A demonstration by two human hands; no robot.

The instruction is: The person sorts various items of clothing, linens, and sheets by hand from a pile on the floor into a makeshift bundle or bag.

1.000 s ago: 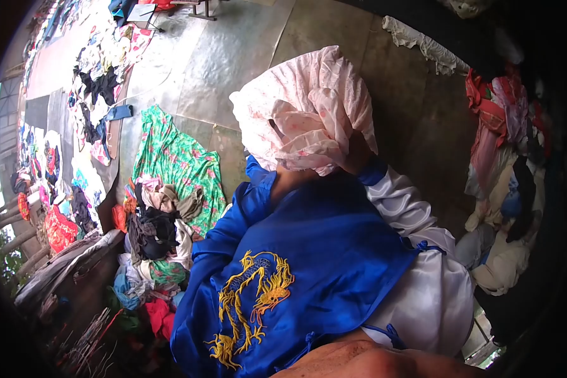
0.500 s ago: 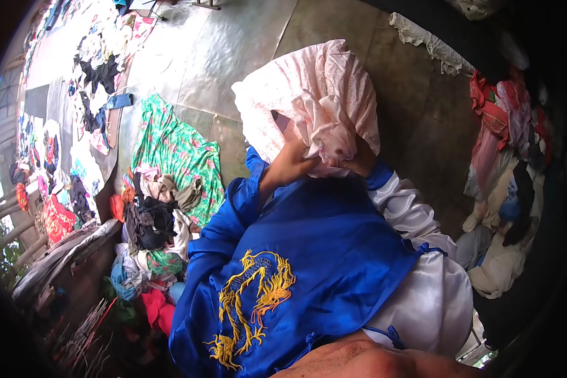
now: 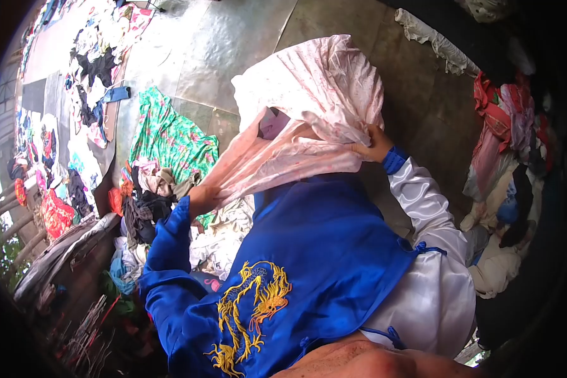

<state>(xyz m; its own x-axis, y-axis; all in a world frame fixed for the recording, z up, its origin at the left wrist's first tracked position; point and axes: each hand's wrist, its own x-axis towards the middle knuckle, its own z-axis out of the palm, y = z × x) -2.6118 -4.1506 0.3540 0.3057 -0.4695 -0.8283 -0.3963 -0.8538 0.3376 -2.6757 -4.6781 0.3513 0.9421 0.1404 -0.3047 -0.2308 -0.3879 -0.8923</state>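
Observation:
A pale pink patterned cloth [image 3: 309, 82] is spread in front of me, puffed out at its far side. My left hand [image 3: 203, 198] grips a corner of it, low and to the left, and the fabric stretches taut from there. At the near right edge my right hand [image 3: 378, 145] is closed on the same cloth. Between the folds a purple patch [image 3: 274, 123] shows through an opening. Both sleeves are satin, the left blue and the right white with a blue cuff.
A green floral cloth [image 3: 170, 135] lies on the floor to the left, beside piled dark and beige clothes [image 3: 146, 208]. More garments [image 3: 97, 69] are strewn at the upper left. Red and pale clothes [image 3: 501, 120] are heaped on the right. A rolled white cloth [image 3: 435, 41] lies at the upper right.
My left hand has moved out to the lower left, pulling a corner of the cloth with it. My right hand has shifted right. The bunched middle has opened out.

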